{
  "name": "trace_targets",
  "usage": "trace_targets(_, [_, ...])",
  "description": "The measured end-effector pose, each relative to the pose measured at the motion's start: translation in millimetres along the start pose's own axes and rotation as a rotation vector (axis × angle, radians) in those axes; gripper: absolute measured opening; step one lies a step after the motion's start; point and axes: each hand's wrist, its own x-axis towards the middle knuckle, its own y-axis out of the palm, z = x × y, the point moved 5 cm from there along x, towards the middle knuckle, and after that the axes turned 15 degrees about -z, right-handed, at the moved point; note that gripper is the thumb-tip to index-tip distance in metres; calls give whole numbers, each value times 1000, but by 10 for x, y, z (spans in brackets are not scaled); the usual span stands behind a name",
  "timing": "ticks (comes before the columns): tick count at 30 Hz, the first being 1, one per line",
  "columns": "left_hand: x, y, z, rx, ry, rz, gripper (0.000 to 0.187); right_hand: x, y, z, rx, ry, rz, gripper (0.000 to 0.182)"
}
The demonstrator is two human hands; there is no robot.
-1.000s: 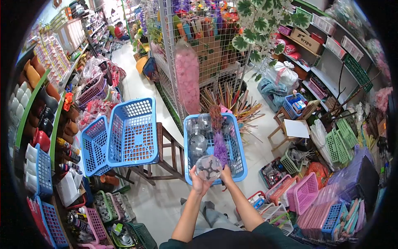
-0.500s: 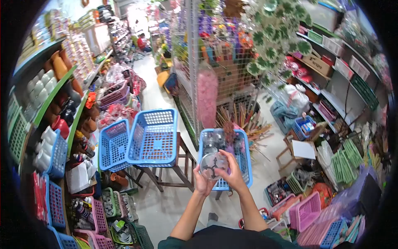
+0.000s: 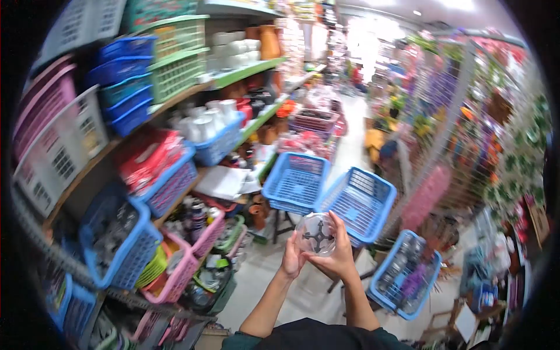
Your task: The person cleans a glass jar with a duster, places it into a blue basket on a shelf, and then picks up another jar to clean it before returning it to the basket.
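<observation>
Head view: a clear round container (image 3: 317,234) is held up in front of the body, clasped between the left hand (image 3: 293,256) and the right hand (image 3: 338,254). Its left side is gripped by the left hand; its right side and lower edge are supported by the right. A dark cross-shaped motif is seen at its middle; whether it is printed on or set inside cannot be told. Just beyond, two blue plastic baskets are placed side by side, the left one (image 3: 297,188) touching or nearly touching the right one (image 3: 360,205). Lower right, clear rounded vessels (image 3: 410,251) and a purple bunch (image 3: 413,282) are contained in another blue basket (image 3: 385,304). To the left, white cups (image 3: 209,123) are held in a shelf basket (image 3: 220,146), near red packets (image 3: 153,166). Farther right, a wire mesh panel (image 3: 465,76) is blurred.
</observation>
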Motion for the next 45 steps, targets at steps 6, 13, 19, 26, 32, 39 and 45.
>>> trace_targets(6, [-316,-1179,-1179,41,282,-228,60,67,1429,857,140,-128,136,101])
trace_targets(13, [-1091,-2097,-2171,320,648,-426,60,-169,2683,1536,442,-123,286,98])
trace_targets(19, [-1976,-2319,-3004,1109,1052,-905,39,-68,3492,2148,551,-202,436,93])
trace_targets(26, [-2684,-2509,-3570,1886,1032,-1183,40,1,4289,2929,572,-356,605,92])
trace_targets(32, [-2638,-2926,-3387,2248,783,-1106,71,-374,4950,3396,517,-487,828,92])
trace_targets(39, [-2670,-2896,-3358,2189,871,-1136,68,-896,5394,3788,427,-748,951,100])
trace_targets(45, [-2663,-2935,-3337,2254,861,-1119,72,-1071,5648,3608,330,-853,1196,84])
